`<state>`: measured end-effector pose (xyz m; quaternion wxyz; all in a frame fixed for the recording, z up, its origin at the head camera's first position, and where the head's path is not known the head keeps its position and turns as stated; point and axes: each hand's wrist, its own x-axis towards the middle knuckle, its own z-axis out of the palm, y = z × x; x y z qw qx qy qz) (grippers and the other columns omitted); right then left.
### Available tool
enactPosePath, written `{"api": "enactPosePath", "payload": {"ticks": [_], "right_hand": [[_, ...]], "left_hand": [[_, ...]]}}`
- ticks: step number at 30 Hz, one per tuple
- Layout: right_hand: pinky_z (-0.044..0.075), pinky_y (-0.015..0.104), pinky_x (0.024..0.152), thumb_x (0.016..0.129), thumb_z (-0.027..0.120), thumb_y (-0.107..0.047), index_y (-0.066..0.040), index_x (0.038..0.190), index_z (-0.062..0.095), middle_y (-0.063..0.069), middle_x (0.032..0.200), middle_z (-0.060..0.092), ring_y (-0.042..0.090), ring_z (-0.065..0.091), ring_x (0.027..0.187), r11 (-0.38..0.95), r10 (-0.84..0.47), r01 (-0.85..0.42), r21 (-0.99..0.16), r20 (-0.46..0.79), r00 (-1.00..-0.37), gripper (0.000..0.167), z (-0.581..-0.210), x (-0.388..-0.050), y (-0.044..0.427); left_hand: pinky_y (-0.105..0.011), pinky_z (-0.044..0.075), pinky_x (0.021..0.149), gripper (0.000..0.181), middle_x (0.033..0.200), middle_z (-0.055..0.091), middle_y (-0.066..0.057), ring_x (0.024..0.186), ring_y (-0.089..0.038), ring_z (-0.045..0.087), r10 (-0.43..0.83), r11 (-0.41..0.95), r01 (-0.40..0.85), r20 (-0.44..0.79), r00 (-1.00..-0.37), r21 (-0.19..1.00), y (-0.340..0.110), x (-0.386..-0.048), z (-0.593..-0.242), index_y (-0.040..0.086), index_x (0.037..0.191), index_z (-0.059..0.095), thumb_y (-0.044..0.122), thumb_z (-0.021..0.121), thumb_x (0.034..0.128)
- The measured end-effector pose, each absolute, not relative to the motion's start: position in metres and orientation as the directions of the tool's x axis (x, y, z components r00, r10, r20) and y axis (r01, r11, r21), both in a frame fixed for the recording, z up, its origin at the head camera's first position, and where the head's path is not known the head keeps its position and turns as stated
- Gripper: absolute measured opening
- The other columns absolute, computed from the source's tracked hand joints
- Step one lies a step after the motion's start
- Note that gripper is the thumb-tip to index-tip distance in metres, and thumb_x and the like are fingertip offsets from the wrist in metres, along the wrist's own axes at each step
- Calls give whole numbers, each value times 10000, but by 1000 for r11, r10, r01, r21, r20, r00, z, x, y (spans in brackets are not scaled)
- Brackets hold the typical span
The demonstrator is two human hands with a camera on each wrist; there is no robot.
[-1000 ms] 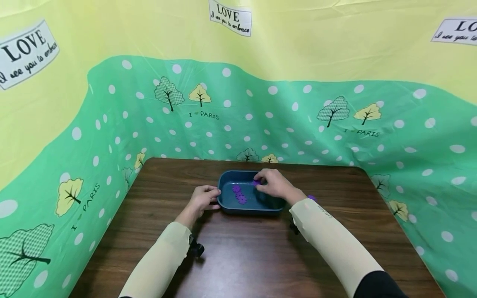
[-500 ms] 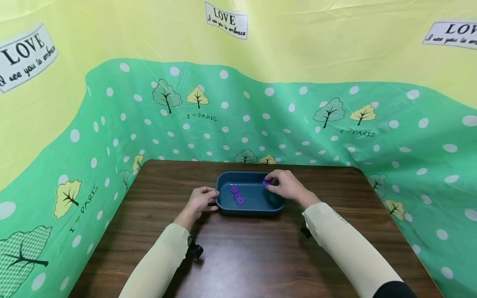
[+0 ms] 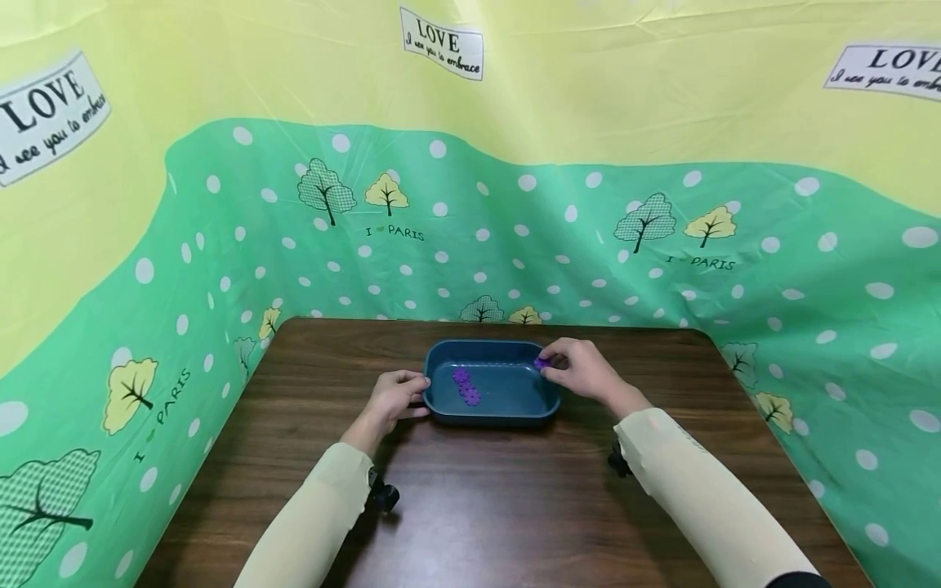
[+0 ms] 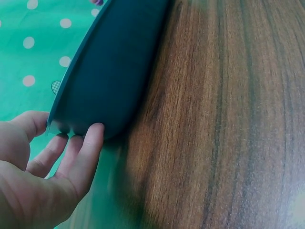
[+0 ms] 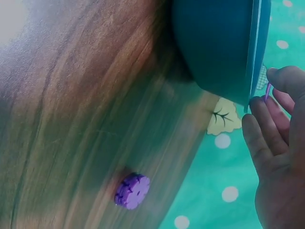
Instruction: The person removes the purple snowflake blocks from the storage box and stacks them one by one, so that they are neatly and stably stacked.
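A dark blue rectangular tray (image 3: 507, 400) stands on the table, with a short row of purple flower-shaped discs (image 3: 470, 396) lying in its left part. My left hand (image 3: 393, 398) holds the tray's left end; in the left wrist view the thumb is at the rim and the fingertips touch the outer wall (image 4: 95, 86). With its thumb and fingers, my right hand (image 3: 584, 370) pinches a purple disc (image 3: 541, 363) at the tray's right end. The right wrist view shows that disc edge-on, close to the rim. A small stack of purple discs (image 5: 132, 191) sits on the tabletop.
The brown wood-grain table (image 3: 470, 506) extends around the tray. A green and yellow printed cloth (image 3: 470, 196) hangs behind the table and along its sides. Each forearm wears a pale sleeve (image 3: 316, 514) with a small black device near the wrist.
My right hand has moved rightward across the tray to its right end, still pinching the purple disc. My left hand stays on the tray's left end. The head view has shifted slightly.
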<state>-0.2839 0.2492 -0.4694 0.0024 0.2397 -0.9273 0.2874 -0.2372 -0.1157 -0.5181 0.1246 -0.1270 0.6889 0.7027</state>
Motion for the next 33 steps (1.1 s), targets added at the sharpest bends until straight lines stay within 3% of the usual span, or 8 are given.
{"api": "enactPosePath", "payload": {"ticks": [20, 33], "right_hand": [[633, 438, 779, 902, 788, -118, -62, 1065, 768, 95, 1044, 748, 250, 708, 936, 747, -382, -442, -497, 224, -897, 174, -483, -281, 299], [641, 476, 806, 927, 763, -159, -45, 1073, 763, 122, 1064, 729, 274, 698, 947, 804, -294, -336, -490, 163, -942, 185, -494, -271, 328]], "left_hand": [[-457, 656, 845, 300, 1207, 650, -263, 1052, -336, 700, 1, -36, -361, -361, -932, 932, -117, -239, -521, -36, 1221, 657, 136, 693, 978], [-451, 662, 827, 283, 1168, 668, -234, 1017, -314, 708, -3, -38, -370, -370, -929, 928, -118, -240, -521, -24, 1196, 669, 145, 703, 971]]}}
